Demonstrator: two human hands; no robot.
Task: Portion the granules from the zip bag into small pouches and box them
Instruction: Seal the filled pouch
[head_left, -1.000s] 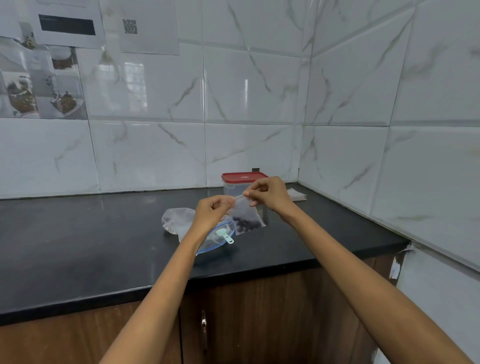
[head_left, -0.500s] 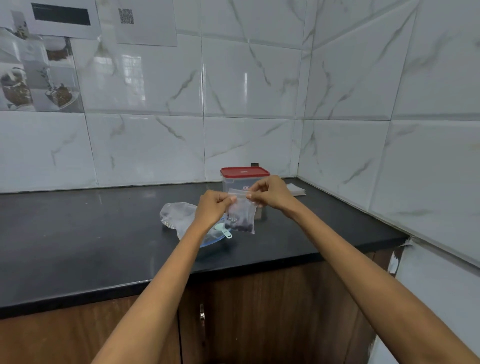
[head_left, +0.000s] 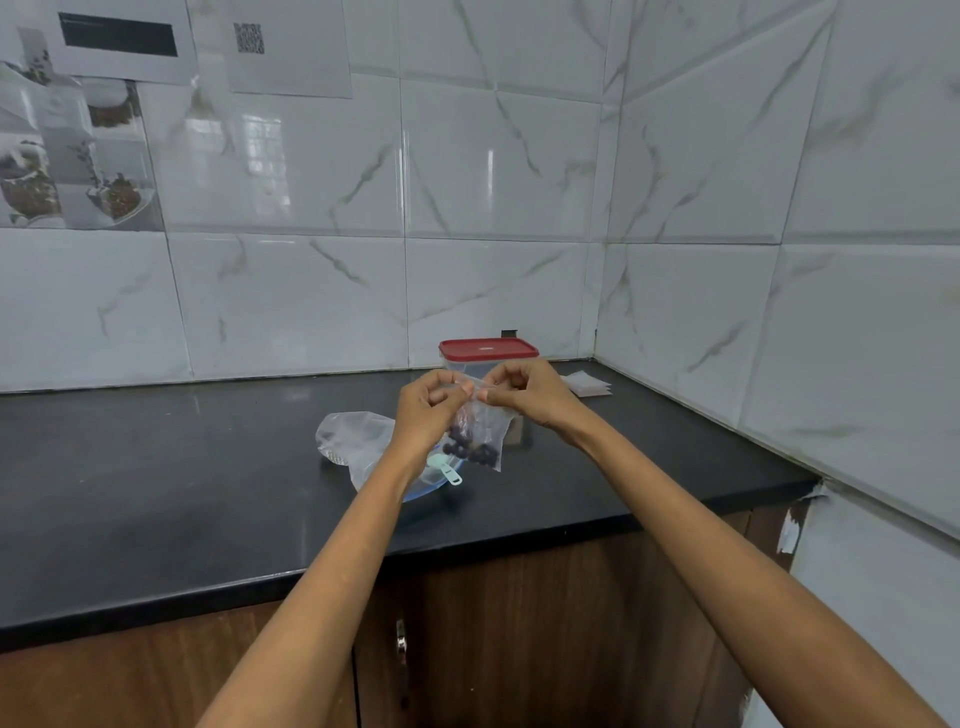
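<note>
Left hand (head_left: 434, 402) and right hand (head_left: 524, 392) pinch the top of a filled small pouch (head_left: 480, 439), held above the bench (head_left: 156, 467) (seal state unclear). Boxing remains: the red-lidded box (head_left: 488, 356) stands lidded behind.

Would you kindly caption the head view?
Both hands pinch a pouch of dark granules above the counter.
</note>
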